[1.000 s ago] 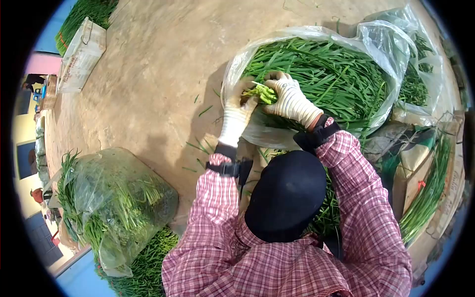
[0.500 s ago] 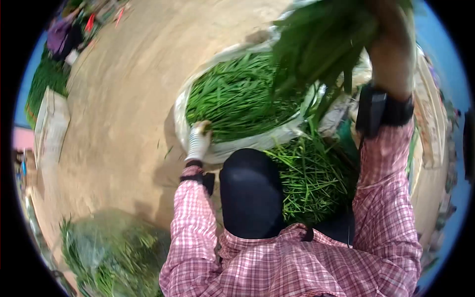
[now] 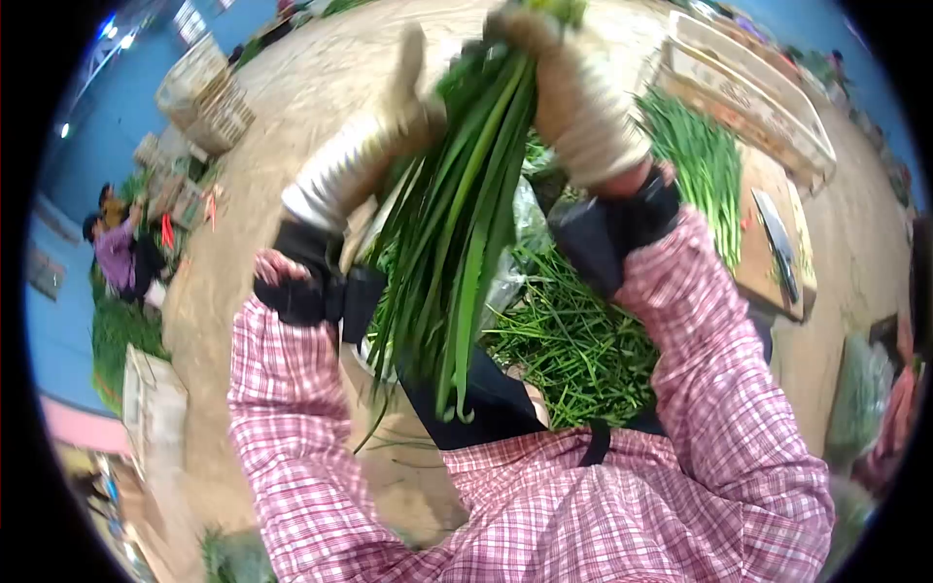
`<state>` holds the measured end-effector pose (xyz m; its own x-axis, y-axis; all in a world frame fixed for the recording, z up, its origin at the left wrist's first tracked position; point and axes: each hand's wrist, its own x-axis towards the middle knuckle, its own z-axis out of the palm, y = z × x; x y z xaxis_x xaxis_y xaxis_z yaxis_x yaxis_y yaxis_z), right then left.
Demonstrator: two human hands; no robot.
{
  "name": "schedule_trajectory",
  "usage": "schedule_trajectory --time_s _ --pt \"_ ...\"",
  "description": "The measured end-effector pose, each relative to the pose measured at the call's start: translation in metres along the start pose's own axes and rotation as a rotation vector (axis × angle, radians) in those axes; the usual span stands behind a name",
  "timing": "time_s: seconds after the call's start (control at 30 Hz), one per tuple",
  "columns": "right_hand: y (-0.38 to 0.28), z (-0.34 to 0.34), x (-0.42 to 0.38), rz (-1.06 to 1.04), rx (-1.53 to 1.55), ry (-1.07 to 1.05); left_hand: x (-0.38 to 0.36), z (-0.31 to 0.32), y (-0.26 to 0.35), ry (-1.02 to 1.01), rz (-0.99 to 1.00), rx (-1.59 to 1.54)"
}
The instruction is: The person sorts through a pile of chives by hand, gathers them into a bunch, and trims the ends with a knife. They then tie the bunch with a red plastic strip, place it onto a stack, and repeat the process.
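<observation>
A bunch of garlic chives (image 3: 462, 214) with long flat green leaves hangs in front of my chest, leaf tips down. My gloved right hand (image 3: 573, 92) is closed around its upper end near the top of the view. My gloved left hand (image 3: 394, 121) is raised at the bunch's left side with its thumb stretched up; its other fingers are partly hidden by the leaves and blurred. Below, a heap of loose greens (image 3: 583, 345) lies by my lap. Behind the bunch, the bag of greens is mostly covered.
On the right, trimmed chives (image 3: 700, 160) lie on a wooden board (image 3: 758, 257) beside a knife (image 3: 775, 238). A white crate (image 3: 753, 83) stands behind it. Another crate (image 3: 155, 413) is at the left, near a person in purple (image 3: 117, 255). Stacked crates (image 3: 204, 97) stand farther back.
My right hand has brought the bunch from the upper right to the middle. My left hand has left the bag's rim and risen beside the bunch. The view has tilted up.
</observation>
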<state>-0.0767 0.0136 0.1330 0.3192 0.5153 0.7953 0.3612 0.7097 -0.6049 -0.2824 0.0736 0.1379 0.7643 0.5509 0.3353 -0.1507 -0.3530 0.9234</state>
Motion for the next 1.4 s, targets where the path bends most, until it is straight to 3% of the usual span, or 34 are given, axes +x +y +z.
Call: schedule_trajectory --time_s 0.03,0.07,0.1,0.17,0.23,0.37,0.43,0.5,0.53,0.57,0.63,0.67,0.7,0.77,0.8,0.83,0.87,0.9,0.93,0.97,1.03,1.07,1.1,1.17,1.23,1.3,1.37,1.4 --pt "0.0 0.001 -0.022 0.39 0.62 0.19 -0.004 0.019 -0.005 -0.162 -0.202 -0.029" --pt "-0.007 -0.01 -0.049 0.484 0.584 0.305 -0.015 0.041 -0.011 -0.331 -0.401 -0.052" --pt "-0.006 -0.021 -0.073 0.584 0.552 0.423 -0.041 0.066 -0.025 -0.331 -0.424 -0.282" --pt "0.023 -0.039 -0.128 0.681 0.62 0.535 -0.081 0.105 -0.03 -0.256 -0.739 -0.365" --pt "0.018 -0.048 -0.178 0.727 0.707 0.473 -0.104 0.124 -0.044 -0.213 -0.994 -0.38" --pt "0.015 -0.086 -0.22 0.994 1.405 0.551 -0.131 0.12 -0.038 -0.195 -1.021 -0.222" --pt "0.03 -0.093 -0.235 0.998 1.177 0.478 -0.14 0.118 -0.039 -0.196 -1.033 -0.192" --pt "0.037 -0.102 -0.242 0.88 0.957 0.702 -0.143 0.119 -0.036 -0.195 -1.05 -0.161" --pt "0.047 -0.121 -0.238 0.889 0.933 0.796 -0.148 0.115 -0.04 -0.198 -1.065 -0.172" --pt "0.067 -0.154 -0.254 0.769 1.061 0.732 -0.156 0.111 -0.046 -0.199 -1.077 -0.173" --pt "0.035 -0.179 -0.248 0.807 0.511 0.64 -0.165 0.104 -0.055 -0.12 -0.98 0.01" --pt "0.006 -0.165 -0.23 0.801 -0.303 0.117 -0.16 0.109 -0.05 -0.122 -1.006 0.092" --pt "0.009 -0.142 -0.244 0.627 -0.33 0.064 -0.161 0.112 -0.054 -0.121 -1.011 0.091" --pt "-0.021 -0.11 -0.235 0.952 -0.618 -0.33 -0.159 0.115 -0.063 -0.123 -0.816 0.257" --pt "-0.013 -0.109 -0.243 0.953 -0.621 -0.328 -0.158 0.117 -0.063 -0.107 -0.815 0.293" --pt "0.001 -0.105 -0.257 0.888 -0.562 -0.192 -0.159 0.116 -0.065 -0.108 -0.815 0.292" --pt "0.011 -0.102 -0.263 0.819 -0.499 -0.062 -0.162 0.111 -0.068 -0.146 -0.675 0.429" --pt "0.013 -0.113 -0.265 0.701 -0.735 -0.045 -0.166 0.105 -0.073 -0.183 -0.536 0.564" --pt "0.016 -0.132 -0.263 0.81 -0.962 -0.153 -0.173 0.093 -0.081 -0.211 -0.414 0.693" --pt "0.019 -0.152 -0.258 0.909 -1.193 -0.267 -0.175 0.092 -0.08 -0.207 -0.418 0.692" --pt "0.03 -0.173 -0.272 0.928 -1.21 -0.403 -0.174 0.091 -0.074 -0.166 -0.403 0.884" --pt "0.024 -0.158 -0.275 0.767 -1.14 -0.27 -0.171 0.096 -0.069 -0.159 -0.428 0.98" --pt "0.02 -0.141 -0.272 0.747 -0.947 -0.154 -0.17 0.1 -0.07 -0.163 -0.428 0.975" --pt "0.01 -0.112 -0.26 1.033 -0.371 -0.048 -0.167 0.105 -0.073 -0.183 -0.338 1.094" --pt "0.031 -0.097 -0.277 0.961 -0.263 0.157 -0.165 0.106 -0.076 -0.19 -0.306 1.104" --pt "0.036 -0.117 -0.282 0.888 -0.431 0.257 -0.168 0.102 -0.079 -0.204 -0.303 1.158" --pt "0.037 -0.141 -0.276 0.941 -0.49 0.248 -0.17 0.1 -0.081 -0.21 -0.3 1.19" --pt "0.034 -0.132 -0.274 0.94 -0.223 0.321 -0.171 0.1 -0.085 -0.21 -0.26 1.234"
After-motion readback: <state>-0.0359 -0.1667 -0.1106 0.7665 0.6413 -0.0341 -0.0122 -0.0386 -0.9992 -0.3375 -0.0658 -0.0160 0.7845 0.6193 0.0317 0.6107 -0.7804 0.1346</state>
